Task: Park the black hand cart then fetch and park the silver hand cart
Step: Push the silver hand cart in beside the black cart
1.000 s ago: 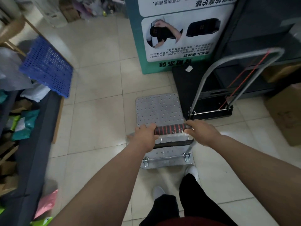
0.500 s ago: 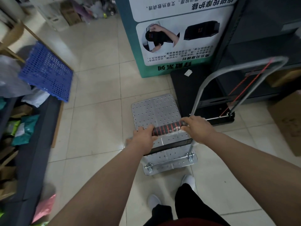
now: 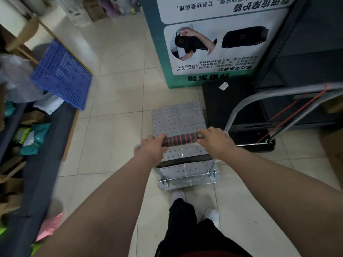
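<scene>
The silver hand cart has a perforated metal deck and stands on the tiled floor right in front of me. Its handle bar is wrapped in dark foam with red stripes. My left hand grips the bar's left end and my right hand grips its right end. The black hand cart stands just to the right, its deck running under a dark shelf unit, its grey tube handle raised with a red cord across it. The two carts are side by side, almost touching.
A green and white printed display stand rises straight ahead beyond both carts. A blue perforated crate and a low dark shelf with parcels line the left side. A cardboard box sits at the right edge. My feet are behind the cart.
The silver cart has rolled forward and slightly right, closer to the display stand and alongside the black cart. Both hands kept their grip on the handle.
</scene>
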Available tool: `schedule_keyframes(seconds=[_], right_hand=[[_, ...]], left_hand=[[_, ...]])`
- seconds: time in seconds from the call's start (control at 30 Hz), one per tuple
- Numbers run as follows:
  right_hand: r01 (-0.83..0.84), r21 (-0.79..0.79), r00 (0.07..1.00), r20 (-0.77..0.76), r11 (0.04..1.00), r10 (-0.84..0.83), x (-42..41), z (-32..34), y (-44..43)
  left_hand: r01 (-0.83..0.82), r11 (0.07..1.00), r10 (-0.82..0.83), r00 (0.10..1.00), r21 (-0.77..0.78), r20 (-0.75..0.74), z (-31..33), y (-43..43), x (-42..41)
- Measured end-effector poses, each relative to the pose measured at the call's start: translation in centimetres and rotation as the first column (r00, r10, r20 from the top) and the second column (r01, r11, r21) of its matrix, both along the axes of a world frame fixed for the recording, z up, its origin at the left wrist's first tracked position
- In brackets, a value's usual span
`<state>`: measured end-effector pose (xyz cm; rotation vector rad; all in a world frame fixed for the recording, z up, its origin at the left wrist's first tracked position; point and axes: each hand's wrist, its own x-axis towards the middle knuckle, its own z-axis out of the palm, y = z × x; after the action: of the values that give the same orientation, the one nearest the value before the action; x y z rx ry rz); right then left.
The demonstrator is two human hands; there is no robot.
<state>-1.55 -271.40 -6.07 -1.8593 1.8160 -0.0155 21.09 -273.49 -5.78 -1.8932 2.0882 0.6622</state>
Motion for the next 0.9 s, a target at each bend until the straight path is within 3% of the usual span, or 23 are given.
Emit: schedule_keyframes(seconds=[0.43, 0.9], right_hand=[[0.043, 0.027, 0.999, -0.025, 0.999, -0.042, 1.0, -0.2, -10.2], [0.098, 0.067, 0.994, -0.056, 0.993, -0.094, 3.2, 0.4, -19.0]], left_hand=[[0.097, 0.988, -0.089, 0.994, 0.123, -0.065, -0.2, -11.9, 1.7], [0.182, 0.977, -0.181, 0.983, 0.115, -0.022, 0.7, -22.1, 3.4]])
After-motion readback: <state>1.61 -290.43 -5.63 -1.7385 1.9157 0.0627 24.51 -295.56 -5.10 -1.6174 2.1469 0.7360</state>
